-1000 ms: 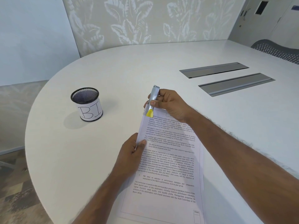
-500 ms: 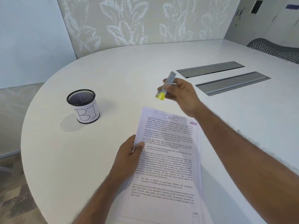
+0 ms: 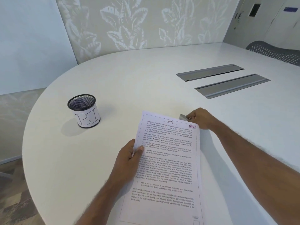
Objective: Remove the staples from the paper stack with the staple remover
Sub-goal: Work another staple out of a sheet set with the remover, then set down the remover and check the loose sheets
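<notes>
While our left hand pinches the left edge of the white printed paper stack, thumb on top and fingers beneath, our right hand rests low on the rounded white table just beyond the stack's top right corner, closed around the small grey metal staple remover, only whose end shows. We cannot make out any staple on the sheets, so we judge the pulling step over or between staples, and the tool being set down. Next we would need to check the corners and loosen the fingers. The black mesh cup with a white paper label stands well to the left; we cannot see what it holds.
</notes>
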Demonstrator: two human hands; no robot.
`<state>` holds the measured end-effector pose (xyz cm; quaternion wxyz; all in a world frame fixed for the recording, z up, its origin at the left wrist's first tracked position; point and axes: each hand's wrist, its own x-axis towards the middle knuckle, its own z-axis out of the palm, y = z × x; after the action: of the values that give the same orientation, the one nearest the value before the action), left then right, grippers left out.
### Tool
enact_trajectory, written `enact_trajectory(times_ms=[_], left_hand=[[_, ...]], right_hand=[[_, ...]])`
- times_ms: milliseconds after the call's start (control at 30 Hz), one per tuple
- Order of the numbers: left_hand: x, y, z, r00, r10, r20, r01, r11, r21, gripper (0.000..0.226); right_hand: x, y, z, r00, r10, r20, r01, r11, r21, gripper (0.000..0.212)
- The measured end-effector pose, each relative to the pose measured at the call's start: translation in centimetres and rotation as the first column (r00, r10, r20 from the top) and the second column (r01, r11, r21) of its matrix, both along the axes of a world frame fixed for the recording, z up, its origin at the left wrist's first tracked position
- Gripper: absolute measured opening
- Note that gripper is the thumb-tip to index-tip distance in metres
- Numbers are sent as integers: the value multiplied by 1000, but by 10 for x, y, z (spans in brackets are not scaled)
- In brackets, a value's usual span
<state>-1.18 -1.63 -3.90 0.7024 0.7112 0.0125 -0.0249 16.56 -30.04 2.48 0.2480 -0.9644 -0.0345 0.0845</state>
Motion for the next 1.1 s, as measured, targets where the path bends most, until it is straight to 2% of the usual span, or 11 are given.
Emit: enact_trajectory(times_ms=[233, 333, 367, 433, 467, 533, 633, 700, 967, 1033, 1100], left_hand=[[-1, 0, 0, 1000, 9, -18, -9, 999, -50, 30], [-2, 2, 2, 999, -4, -40, 0, 995, -99, 29], [-3, 2, 4, 999, -7, -43, 2, 994, -112, 29], [-5, 3, 7, 999, -3, -42, -3, 992, -130, 28], [-5, 3, 10, 999, 6, -36, -11, 991, -133, 28], [-6, 4, 16, 999, 31, -15, -33, 992, -119, 26], [-7, 5, 27, 996, 55, 76, -53, 998, -38, 26], [-8, 3, 38, 991, 46, 123, -44, 999, -19, 27], [-26, -5, 75, 987, 41, 154, -27, 995, -96, 25], [-31, -7, 84, 987, 60, 152, -47, 995, -89, 24], [-37, -10, 90, 979, 116, 166, -106, 992, -65, 27]], right_hand=[[-2, -6, -9, 998, -65, 1, 64, 992, 107, 30], [-16, -11, -10, 944, -263, 199, 204, 939, 277, 14], [-26, -11, -9, 886, -378, 270, 238, 869, 434, 13], [-54, -5, -7, 791, -572, 217, 213, 591, 778, 22], [-70, -1, -5, 786, -600, 148, 193, 466, 864, 26], [-101, 7, -10, 853, -520, 42, 182, 372, 910, 34], [-142, 17, -19, 964, -263, -51, 162, 421, 892, 41], [-163, 23, -17, 989, -138, -48, 104, 431, 896, 35], [-184, 28, 12, 979, -205, 21, 54, 351, 935, 27], [-185, 31, 18, 971, -233, 44, 60, 423, 904, 31], [-186, 34, 25, 899, -392, 193, 133, 666, 734, 56]])
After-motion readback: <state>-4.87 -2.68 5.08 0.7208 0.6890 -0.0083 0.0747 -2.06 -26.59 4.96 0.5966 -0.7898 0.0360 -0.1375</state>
